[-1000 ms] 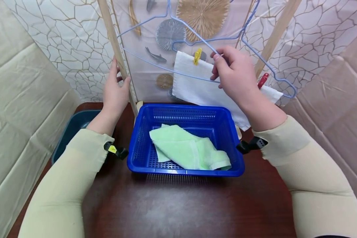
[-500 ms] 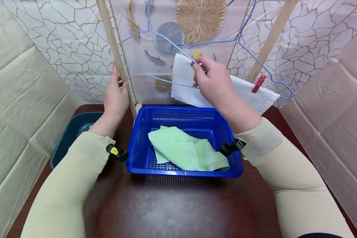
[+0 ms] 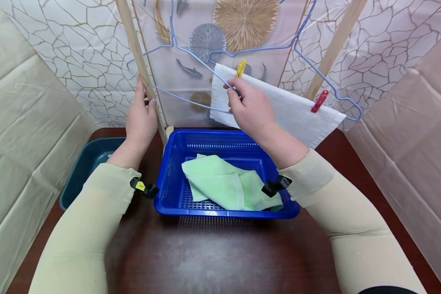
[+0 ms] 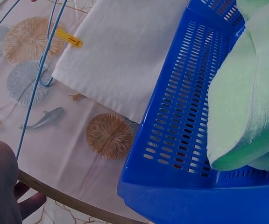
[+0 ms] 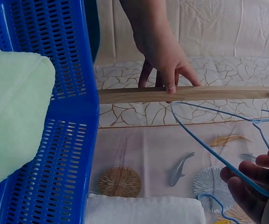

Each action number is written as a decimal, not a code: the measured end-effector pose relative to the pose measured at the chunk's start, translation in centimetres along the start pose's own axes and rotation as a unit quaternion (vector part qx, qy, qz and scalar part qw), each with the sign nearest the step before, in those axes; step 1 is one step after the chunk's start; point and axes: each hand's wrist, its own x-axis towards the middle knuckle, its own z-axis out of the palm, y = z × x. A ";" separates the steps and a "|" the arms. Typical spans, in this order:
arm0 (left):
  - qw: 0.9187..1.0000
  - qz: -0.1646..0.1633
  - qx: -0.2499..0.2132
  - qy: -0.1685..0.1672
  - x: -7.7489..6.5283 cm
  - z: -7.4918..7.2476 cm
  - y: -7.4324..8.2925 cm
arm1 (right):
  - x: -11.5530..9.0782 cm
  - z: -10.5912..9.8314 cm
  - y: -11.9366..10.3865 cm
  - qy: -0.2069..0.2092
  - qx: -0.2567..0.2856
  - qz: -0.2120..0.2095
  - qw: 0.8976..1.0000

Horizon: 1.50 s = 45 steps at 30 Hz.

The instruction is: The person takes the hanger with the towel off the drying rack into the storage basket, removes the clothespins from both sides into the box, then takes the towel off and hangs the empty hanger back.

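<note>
In the head view my left hand [image 3: 141, 118] grips an upright wooden post [image 3: 136, 49], thumb on one side and fingers on the other. My right hand [image 3: 251, 108] pinches the right end of a blue wire hanger [image 3: 194, 57], whose other end reaches behind the post. Behind that hand a white towel [image 3: 292, 106] hangs from a second blue hanger [image 3: 312, 69]. A yellow clothespin [image 3: 241, 68] and a red clothespin [image 3: 319, 101] are clipped to the towel. The right wrist view shows the left hand [image 5: 165, 58] on the post and the right hand's fingers [image 5: 246, 191] at the hanger wire.
Below the hands stands a blue perforated basket [image 3: 228, 213] holding a light green towel [image 3: 214, 181]. A dark teal basin [image 3: 75, 175] sits at the left. Another wooden post [image 3: 336, 49] rises at the right. The dark brown table [image 3: 213, 253] extends in front.
My right hand has moved left and slightly down with the hanger, uncovering the red clothespin and more of the white towel. My left hand stays at the post.
</note>
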 end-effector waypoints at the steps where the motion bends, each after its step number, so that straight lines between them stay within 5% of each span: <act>1: 1.000 0.002 0.002 0.000 0.0 0.0 0.0 | 0.0 0.1 0.1 -0.003 0.000 0.000 1.000; 25: 1.000 -0.007 0.016 -0.007 0.1 0.0 -0.1 | -2.4 -0.7 3.1 0.010 0.018 0.006 1.000; 35: 1.000 -0.003 0.020 -0.005 0.1 0.0 -0.2 | -3.9 -3.5 6.1 0.011 -0.037 -0.009 0.999; 45: 1.000 0.002 0.024 0.001 0.2 0.1 -0.2 | -5.1 -6.8 10.2 0.094 -0.125 -0.070 0.985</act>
